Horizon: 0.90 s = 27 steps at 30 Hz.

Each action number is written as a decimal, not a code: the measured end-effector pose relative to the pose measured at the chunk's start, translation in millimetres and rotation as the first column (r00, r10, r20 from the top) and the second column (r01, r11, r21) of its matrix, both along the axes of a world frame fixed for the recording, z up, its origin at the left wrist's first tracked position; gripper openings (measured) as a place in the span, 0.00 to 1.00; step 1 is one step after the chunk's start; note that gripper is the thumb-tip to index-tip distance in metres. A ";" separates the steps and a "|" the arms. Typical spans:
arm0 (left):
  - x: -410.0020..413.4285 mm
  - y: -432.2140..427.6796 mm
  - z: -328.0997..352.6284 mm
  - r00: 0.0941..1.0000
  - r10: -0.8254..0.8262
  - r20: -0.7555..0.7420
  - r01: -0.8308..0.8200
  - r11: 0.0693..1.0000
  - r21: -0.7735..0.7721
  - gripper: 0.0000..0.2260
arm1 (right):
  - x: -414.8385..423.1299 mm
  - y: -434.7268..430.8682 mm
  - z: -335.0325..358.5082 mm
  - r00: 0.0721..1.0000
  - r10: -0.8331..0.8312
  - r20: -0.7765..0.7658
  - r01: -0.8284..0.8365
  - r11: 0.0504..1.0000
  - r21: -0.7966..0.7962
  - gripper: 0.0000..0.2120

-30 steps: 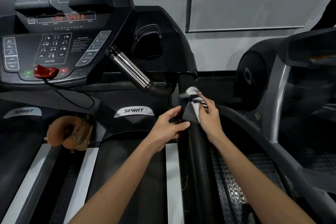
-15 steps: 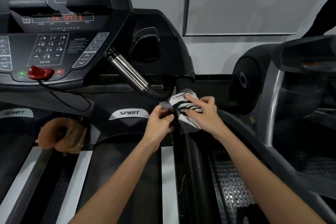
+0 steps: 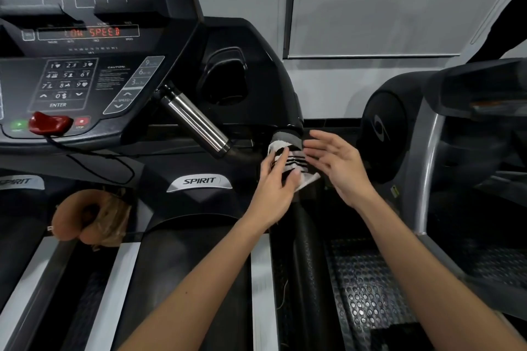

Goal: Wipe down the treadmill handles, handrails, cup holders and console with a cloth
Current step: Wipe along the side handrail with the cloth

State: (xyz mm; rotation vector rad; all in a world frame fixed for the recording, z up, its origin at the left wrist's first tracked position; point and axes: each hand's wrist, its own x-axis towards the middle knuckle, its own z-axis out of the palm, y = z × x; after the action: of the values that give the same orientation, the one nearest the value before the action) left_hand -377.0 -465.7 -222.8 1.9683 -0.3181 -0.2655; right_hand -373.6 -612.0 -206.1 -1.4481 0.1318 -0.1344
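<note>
A striped cloth [image 3: 296, 161] (white with black bands and a grey edge) is draped over the top end of the black handrail [image 3: 302, 236], just where the rail meets the console housing. It is pressed against the rail by the left grip [image 3: 273, 179], whose fingers are laid nearly straight across the fabric rather than curled round it. The right grip [image 3: 339, 162] is held just to the right of the cloth, fingers spread apart and nothing in it; whether its fingertips touch the fabric cannot be told. Up and to the left of both grips a chrome handle [image 3: 196, 122] is seen slanting out from under the console [image 3: 85, 80], and a dark cup holder [image 3: 225, 80] is set in the housing above the left grip. Further left, a red safety key [image 3: 48, 122] is seated on the console below the keypad, and "LOW SPEED" is shown in red on the display [image 3: 88, 32]. Just left of the left grip a silver "SPIRIT" badge [image 3: 199, 181] is fixed — and well beyond it, lower left, a brown cushion [image 3: 74, 216] is lodged by the deck. To the right of the right grip a second machine [image 3: 427, 151] is partly seen.
</note>
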 end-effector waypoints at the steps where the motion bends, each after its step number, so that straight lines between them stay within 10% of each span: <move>1: 5.4 -2.6 0.8 1.000 -0.015 -0.002 0.015 0.998 0.068 0.26 | -1.1 -2.7 -3.1 0.998 -0.069 0.002 0.069 0.998 0.002 0.21; 8: 47.7 -24.7 10.6 0.972 0.079 0.221 -0.151 0.931 0.331 0.24 | -15.9 3.5 -34.3 0.990 -0.116 -0.083 0.101 0.980 -0.170 0.19; 19: -11.9 10.7 -22.9 0.949 0.239 0.204 -0.212 0.967 -0.145 0.14 | -32.7 16.6 -49.1 0.995 -0.063 -0.071 0.041 0.962 -0.268 0.18; 27: 24.2 -14.3 -7.0 0.969 0.191 0.156 -0.192 0.981 -0.007 0.21 | -32.8 16.5 -49.6 0.997 -0.055 -0.052 0.038 0.959 -0.281 0.17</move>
State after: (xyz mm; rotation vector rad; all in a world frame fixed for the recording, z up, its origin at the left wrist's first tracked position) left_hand -352.8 -480.0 -229.8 2.0156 -0.2255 0.0128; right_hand -406.5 -595.4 -255.7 -1.7331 0.2021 -0.1532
